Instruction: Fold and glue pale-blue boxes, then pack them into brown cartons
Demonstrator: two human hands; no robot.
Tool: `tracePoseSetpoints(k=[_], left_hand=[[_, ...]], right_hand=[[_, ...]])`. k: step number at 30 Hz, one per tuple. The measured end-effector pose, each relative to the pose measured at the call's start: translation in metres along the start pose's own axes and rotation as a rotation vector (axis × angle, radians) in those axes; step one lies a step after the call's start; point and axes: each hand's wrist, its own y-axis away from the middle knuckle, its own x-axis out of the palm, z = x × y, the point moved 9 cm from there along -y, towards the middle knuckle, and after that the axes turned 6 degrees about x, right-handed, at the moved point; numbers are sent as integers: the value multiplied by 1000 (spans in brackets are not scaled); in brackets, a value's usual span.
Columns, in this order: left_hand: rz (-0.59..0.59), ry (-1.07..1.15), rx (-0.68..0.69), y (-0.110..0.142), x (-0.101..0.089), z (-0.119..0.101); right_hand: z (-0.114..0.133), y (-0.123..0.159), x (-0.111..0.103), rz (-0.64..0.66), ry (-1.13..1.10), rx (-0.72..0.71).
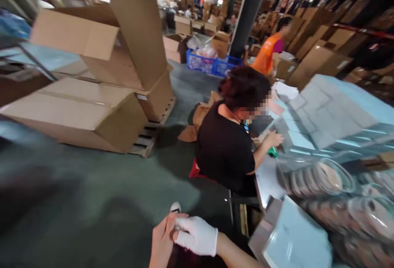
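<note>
My left hand (162,235) is bare and closed, at the bottom middle of the head view. Against it presses my right hand (197,235), in a white glove (201,233), its fingers bent toward the left hand. The two meet at the fingertips, and whatever lies between them, if anything, is hidden. Both are low in front of my body, over the floor and apart from the table. Below them, something dark is partly visible, and the tip of a shoe (175,207) shows just beyond.
A seated person in black (226,149) works at a table (269,179) ahead. Stacked pale boxes (332,112), wrapped round items (326,177) and a light-blue box (295,235) stand at right. Large cartons (70,108) rest on a pallet (147,136) at left. Farther off is a person in orange (267,54).
</note>
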Motion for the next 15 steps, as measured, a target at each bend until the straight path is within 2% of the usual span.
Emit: tracePoseSetpoints(k=[2, 4, 6, 8, 11, 15], left_hand=[[-126, -51, -3, -26, -43, -4], [-315, -92, 16, -46, -88, -8], [-480, -92, 36, -61, -122, -13], [-522, -39, 33, -78, -133, -17], [-518, 75, 10, -106, -132, -26], [-488, 58, 66, -160, -137, -50]], right_hand=[[19, -45, 1, 38, -29, -69], [33, -87, 0, 30, -57, -103], [45, -124, -1, 30, -9, -101], [58, -154, 0, 80, 113, -92], [75, -188, -4, 195, 235, -78], [79, -233, -34, 204, 125, -119]])
